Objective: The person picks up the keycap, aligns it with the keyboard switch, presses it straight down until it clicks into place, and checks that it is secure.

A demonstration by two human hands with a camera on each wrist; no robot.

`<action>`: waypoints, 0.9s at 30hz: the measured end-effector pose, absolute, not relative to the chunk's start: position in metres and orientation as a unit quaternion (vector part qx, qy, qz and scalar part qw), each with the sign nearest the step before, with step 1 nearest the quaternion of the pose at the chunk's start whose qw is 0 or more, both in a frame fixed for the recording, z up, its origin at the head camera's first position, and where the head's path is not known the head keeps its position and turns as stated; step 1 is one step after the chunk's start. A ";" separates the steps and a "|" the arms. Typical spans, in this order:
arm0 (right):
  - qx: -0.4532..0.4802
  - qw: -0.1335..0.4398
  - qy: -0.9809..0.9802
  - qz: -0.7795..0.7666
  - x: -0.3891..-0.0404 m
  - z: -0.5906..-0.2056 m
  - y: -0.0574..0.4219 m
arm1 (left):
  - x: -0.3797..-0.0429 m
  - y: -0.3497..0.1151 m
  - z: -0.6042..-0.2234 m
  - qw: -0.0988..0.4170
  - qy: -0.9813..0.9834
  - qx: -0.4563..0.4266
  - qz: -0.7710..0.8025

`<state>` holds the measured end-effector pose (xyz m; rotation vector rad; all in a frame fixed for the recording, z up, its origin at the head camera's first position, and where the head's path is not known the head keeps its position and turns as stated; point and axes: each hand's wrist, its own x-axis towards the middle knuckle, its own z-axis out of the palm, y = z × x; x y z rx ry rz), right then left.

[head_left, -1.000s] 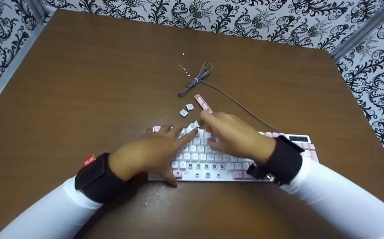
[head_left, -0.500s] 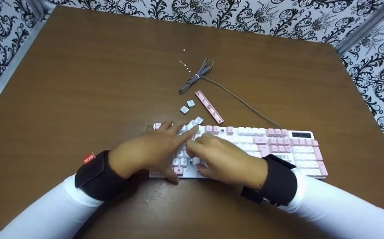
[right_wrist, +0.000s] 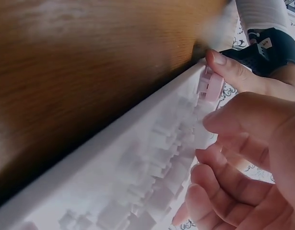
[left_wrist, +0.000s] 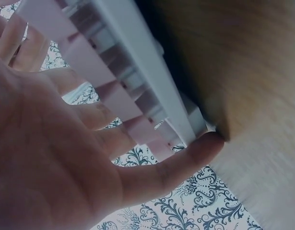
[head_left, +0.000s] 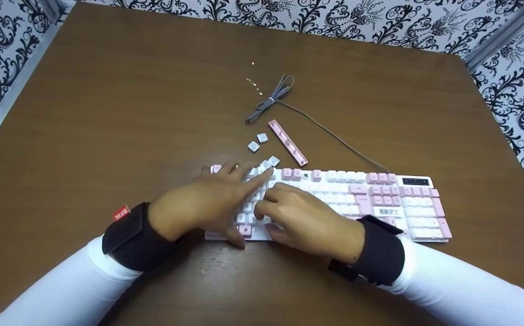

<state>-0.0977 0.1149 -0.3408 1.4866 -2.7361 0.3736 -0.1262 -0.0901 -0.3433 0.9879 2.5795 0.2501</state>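
Note:
A white and pink keyboard (head_left: 382, 190) lies across the table's near middle. My left hand (head_left: 212, 203) spreads over its left end, fingers extended, thumb by the front edge. Beside it, my right hand (head_left: 307, 217) is over the front rows with curled fingers. In the right wrist view, its thumb and index finger pinch a white keycap (right_wrist: 203, 134) at the key rows; whether that keycap is seated cannot be told. Behind the keyboard lie a pink space bar (head_left: 288, 142), underside up, and two loose white keycaps, one nearer (head_left: 253, 146) and one farther (head_left: 262, 137).
The grey cable (head_left: 334, 135) runs from the keyboard's back edge to a tied bundle (head_left: 271, 100). Small pale bits (head_left: 255, 86) lie left of the bundle on the brown table (head_left: 131, 99). More white keycaps (head_left: 273, 161) sit at the keyboard's back edge near my left fingers.
My right hand has come back from beside the space bar to the front key rows, uncovering the space bar and back rows. The left hand stays. The view has tilted slightly.

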 end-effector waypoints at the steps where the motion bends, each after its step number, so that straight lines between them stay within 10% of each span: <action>1: 0.476 0.005 -0.871 0.121 -0.098 -0.341 0.116 | -0.126 -0.090 -0.343 0.184 0.914 0.351 0.089; 27: 0.494 0.058 -0.857 0.135 -0.099 -0.347 0.123 | -0.125 -0.089 -0.341 0.181 0.916 0.348 0.083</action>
